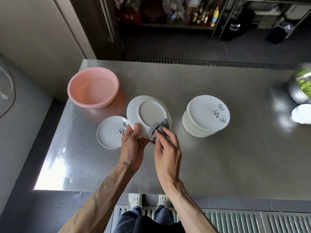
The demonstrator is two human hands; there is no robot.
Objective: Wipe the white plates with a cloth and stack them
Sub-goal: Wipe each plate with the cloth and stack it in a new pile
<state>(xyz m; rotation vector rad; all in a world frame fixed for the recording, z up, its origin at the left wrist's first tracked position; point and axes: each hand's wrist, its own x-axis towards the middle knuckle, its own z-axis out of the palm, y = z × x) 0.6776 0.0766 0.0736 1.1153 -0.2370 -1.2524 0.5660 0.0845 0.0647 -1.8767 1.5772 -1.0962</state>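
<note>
Left hand (133, 145) grips inverted plate (148, 113) by its rim; right hand (166, 148) pinches cloth (158, 130) against it. Wiping pressure could lever the plate out of that rim grip onto the bench (218, 165).

surface (227, 165): brushed steel — bright glare at its left edge | floor (185, 47): dark grey, metal grating (244, 221) near and far | back: dark shelving (168, 25) | left: pale wall (33, 39)
</note>
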